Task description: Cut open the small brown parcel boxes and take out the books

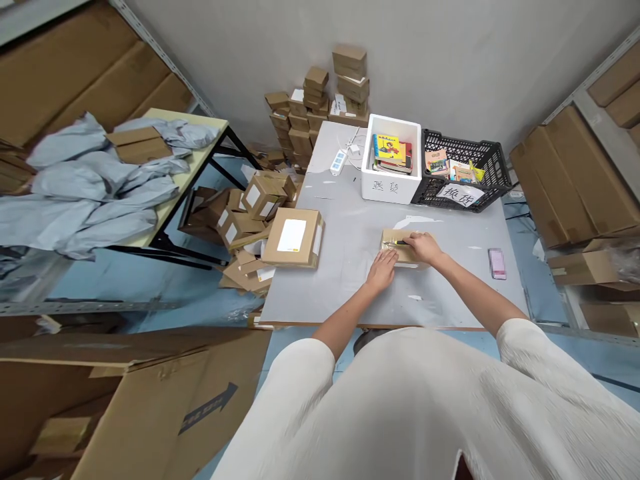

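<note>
On the grey table [345,293] lies a small cardboard box [393,237] with shiny tape over its left end. My left hand [382,269] rests on the near left corner of this box, its fingers lying flat. Over the top of the box, my right hand [423,247] is closed on a thin dark cutter [399,243], whose tip points left across the tape. A larger cardboard box [293,238] with a white label sits at the table's left edge.
A white foam box [390,187] and a black crate [493,163], both with books, stand at the back. A power strip [339,163] is left of them; a phone [497,263] lies right. Boxes crowd the floor left; grey parcels [100,190] cover a side table.
</note>
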`<state>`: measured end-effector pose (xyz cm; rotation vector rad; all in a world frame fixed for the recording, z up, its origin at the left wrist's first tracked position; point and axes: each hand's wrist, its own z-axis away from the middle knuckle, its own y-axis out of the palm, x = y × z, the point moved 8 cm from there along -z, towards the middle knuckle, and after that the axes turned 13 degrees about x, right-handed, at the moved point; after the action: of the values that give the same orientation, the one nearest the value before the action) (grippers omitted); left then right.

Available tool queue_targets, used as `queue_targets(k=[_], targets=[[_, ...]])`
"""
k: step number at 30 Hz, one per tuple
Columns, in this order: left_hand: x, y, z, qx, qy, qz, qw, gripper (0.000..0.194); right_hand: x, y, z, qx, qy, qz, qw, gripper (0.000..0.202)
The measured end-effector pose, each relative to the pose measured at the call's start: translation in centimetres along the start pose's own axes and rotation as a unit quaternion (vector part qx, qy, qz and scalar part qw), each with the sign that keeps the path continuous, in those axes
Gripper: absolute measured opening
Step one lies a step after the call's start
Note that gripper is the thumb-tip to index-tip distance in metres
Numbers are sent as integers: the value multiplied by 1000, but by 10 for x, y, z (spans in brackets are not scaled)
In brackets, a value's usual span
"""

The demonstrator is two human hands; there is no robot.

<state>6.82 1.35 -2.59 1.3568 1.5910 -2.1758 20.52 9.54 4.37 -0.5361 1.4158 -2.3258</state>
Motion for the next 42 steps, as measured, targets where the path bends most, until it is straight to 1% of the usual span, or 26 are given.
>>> queue_targets(k=[4, 6, 10, 15, 19, 25, 29, 32, 37, 42], targets=[[0, -1, -1, -11, 4, 6, 1000, 73, 5, -2, 0, 16, 14, 17, 1000, 37], [0, -1, -1, -10, 0, -9, 1000, 75, 8, -3, 1, 23, 14, 32, 999, 37], [-2, 0, -1, 7, -18, -79, 997, 75, 16, -6, 4, 42, 17, 65, 997, 37], [-8, 0, 1, 18, -31, -146, 989, 63, 23, -6, 7, 81, 32, 89, 992, 35], [-10, 0, 3, 26, -38, -162, 986, 60, 22, -5, 11, 88, 31, 93, 991, 37], [-13, 4, 3, 47, -47, -179, 982, 69, 19, -6, 13, 88, 35, 94, 991, 38], [-15, 6, 0, 51, -54, -182, 981, 68, 17, -6, 15, 91, 40, 89, 991, 38], [-15, 6, -3, 44, -60, -182, 981, 65, 11, -7, 20, 93, 50, 83, 991, 40], [-14, 6, -5, 36, -68, -185, 980, 61, -6, -5, 30, 100, 63, 86, 989, 40], [-18, 1, -5, 34, -77, -195, 977, 60, -35, -3, 50, 104, 94, 94, 986, 41]])
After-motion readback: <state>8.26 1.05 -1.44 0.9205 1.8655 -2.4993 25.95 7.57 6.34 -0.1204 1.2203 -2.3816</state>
